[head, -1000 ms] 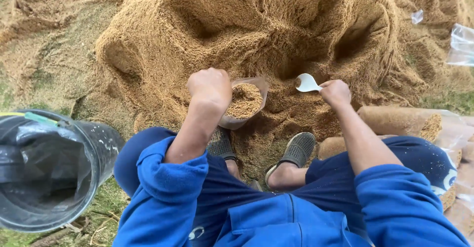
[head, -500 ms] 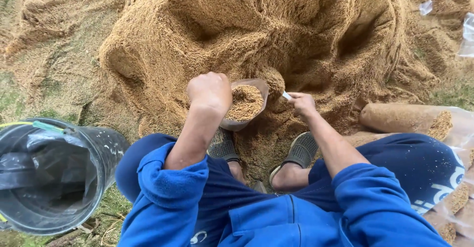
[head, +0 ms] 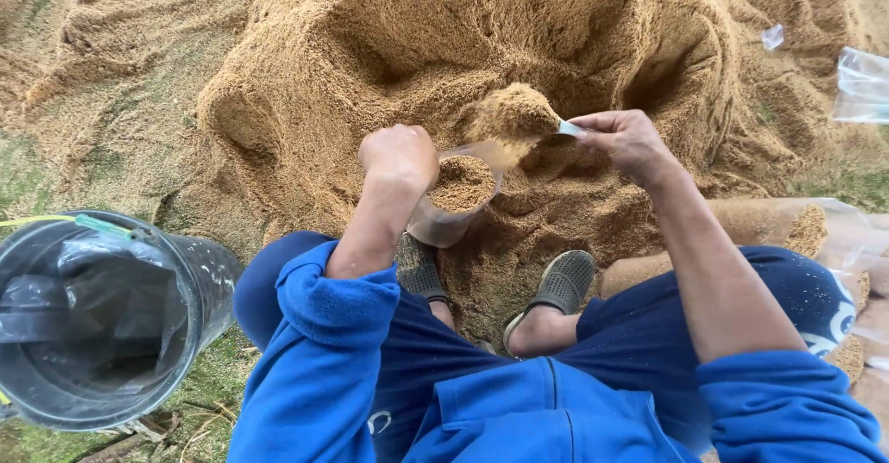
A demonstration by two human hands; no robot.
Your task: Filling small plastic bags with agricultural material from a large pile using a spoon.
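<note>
I squat before a big heap of tan sawdust [head: 444, 46]. My left hand [head: 400, 156] grips the rim of a clear plastic bag [head: 444, 224] partly filled with sawdust and holds its mouth open. My right hand [head: 628, 139] holds a small pale scoop [head: 567, 129] heaped with sawdust [head: 511, 113], tipped right over the bag's mouth, grains spilling in. Both sleeves are blue and pushed up.
A black bucket [head: 199, 287] lined with dark plastic stands at the lower left on grass. Filled clear bags of sawdust [head: 806, 227] lie at the right beside my leg. Empty plastic bags [head: 861, 83] lie at the upper right. My sandalled feet [head: 560, 287] rest against the heap.
My right hand went from the heap at the right to the bag, and now lifts a full scoop over its mouth. The left hand kept hold of the bag.
</note>
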